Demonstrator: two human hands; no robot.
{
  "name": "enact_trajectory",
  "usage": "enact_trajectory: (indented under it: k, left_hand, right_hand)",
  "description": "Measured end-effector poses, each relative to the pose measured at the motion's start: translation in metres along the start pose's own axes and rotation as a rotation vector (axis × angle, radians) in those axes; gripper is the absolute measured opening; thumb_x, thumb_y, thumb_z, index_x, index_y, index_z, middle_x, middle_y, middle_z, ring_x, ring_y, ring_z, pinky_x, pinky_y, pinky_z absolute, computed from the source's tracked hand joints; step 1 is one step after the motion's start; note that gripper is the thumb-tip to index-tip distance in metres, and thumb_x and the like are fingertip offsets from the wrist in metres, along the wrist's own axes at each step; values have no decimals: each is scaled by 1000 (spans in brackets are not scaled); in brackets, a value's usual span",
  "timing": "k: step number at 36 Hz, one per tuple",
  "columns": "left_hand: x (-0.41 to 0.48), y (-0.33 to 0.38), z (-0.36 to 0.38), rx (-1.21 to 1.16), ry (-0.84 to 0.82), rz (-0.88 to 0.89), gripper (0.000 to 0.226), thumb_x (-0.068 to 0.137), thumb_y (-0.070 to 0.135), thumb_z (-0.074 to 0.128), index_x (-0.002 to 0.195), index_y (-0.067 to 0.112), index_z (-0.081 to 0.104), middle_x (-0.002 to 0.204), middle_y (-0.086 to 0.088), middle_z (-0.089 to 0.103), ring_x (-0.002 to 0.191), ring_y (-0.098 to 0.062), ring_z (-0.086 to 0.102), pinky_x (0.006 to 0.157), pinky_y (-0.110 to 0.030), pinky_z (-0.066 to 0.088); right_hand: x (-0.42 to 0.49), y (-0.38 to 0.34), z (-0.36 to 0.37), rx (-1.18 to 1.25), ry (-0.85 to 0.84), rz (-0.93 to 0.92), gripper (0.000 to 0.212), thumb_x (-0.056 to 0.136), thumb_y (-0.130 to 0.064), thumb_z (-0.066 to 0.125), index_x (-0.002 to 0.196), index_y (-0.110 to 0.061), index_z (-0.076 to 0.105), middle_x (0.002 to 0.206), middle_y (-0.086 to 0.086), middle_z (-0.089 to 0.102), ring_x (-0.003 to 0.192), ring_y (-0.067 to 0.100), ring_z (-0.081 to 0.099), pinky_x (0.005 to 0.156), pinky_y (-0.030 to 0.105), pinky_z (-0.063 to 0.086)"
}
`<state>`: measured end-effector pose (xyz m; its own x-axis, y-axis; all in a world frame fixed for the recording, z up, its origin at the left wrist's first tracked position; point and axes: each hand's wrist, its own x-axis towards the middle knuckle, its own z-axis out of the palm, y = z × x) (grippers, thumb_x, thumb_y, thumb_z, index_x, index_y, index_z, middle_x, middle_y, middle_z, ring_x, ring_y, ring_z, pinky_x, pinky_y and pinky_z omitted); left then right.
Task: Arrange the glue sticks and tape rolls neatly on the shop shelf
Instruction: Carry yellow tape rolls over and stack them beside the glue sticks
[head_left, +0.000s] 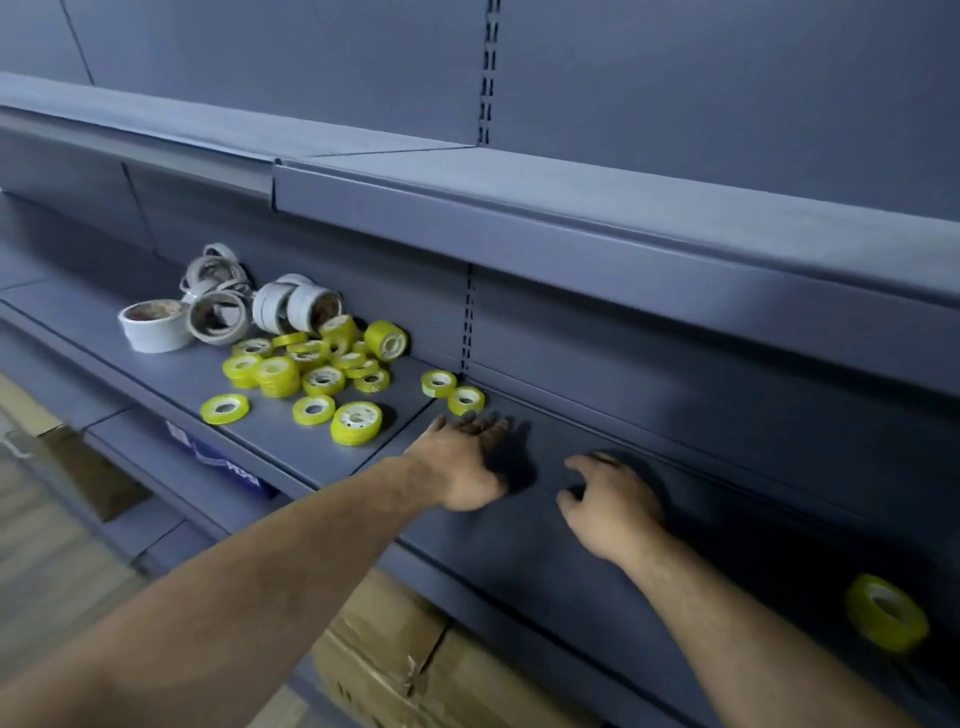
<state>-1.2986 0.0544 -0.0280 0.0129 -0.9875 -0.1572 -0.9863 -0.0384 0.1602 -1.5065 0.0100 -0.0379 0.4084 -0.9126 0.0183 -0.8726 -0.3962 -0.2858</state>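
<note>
Grey shop shelf (519, 561) is stretching across your view, with yellow tape rolls (311, 374) lying jumbled at ten o'clock from your hands and white tape rolls (223, 312) heaping behind them, so nothing is sitting in rows yet and no glue sticks are showing. Your left hand (462, 462) is reaching flat toward the nearest yellow roll (466, 400) at twelve o'clock, its grip apart and empty, likely to draw it onto bare shelf, while your right hand (610, 506) is resting loosely curled, its grip holding nothing. One stray roll (885, 613) is lying at four o'clock.
</note>
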Motion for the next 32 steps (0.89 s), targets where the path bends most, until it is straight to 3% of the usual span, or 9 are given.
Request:
enact_trajectory:
  k: [9,13,16,19,21,24,27,32]
  left_hand:
    - [24,-100,-15,3,16,8,83,94,61,40,160,24,6,167,1,8,153,-18,4,124,-43,0]
    - [46,-141,-27,-35,59,58,79,91,68,31,158,26,19,165,0,18,152,-21,14,123,-45,10]
    - [58,-160,-33,-29,86,102,81,79,69,25,146,26,42,155,-1,40,143,-25,34,117,-45,27]
    - [69,-174,-36,-50,104,133,50,86,48,46,127,22,58,138,-1,58,132,-26,48,105,-34,37]
    - [75,-176,-36,-67,151,189,36,88,36,50,117,20,63,128,-1,65,126,-25,53,101,-29,41]
    - [80,-171,-33,-102,104,171,40,94,33,48,129,19,61,134,-5,60,128,-28,51,107,-34,39]
    - [95,-172,-23,-79,1,169,58,89,49,34,138,22,51,148,-4,47,138,-27,40,115,-39,30]
    - [122,-179,-14,-28,-43,202,56,78,48,35,124,23,55,142,-8,50,134,-29,44,112,-43,36]
  right_hand:
    - [59,-71,30,55,-3,63,49,94,-34,60,141,-23,56,145,-4,54,129,20,54,102,29,47]
    - [83,-103,38,42,-2,152,47,97,-36,56,143,-28,52,146,-3,54,129,23,54,100,30,48]
    - [95,-123,43,23,28,170,35,97,-32,51,131,-32,59,136,-3,61,121,23,59,90,29,49]
    - [103,-137,48,8,47,165,24,93,-27,50,111,-32,64,124,0,67,112,26,62,83,30,50]
    - [107,-142,50,17,30,169,30,92,-27,51,119,-36,62,131,-1,62,117,26,59,89,32,50]
    - [111,-146,55,-5,-40,178,54,93,-37,58,145,-40,45,152,-3,42,137,25,41,109,33,40]
    - [117,-144,61,-46,-101,193,62,91,-49,58,150,-43,37,159,-4,30,144,26,29,115,35,32]
    - [126,-142,61,-40,-100,193,63,81,-47,68,140,-34,51,148,3,50,132,28,48,105,34,44]
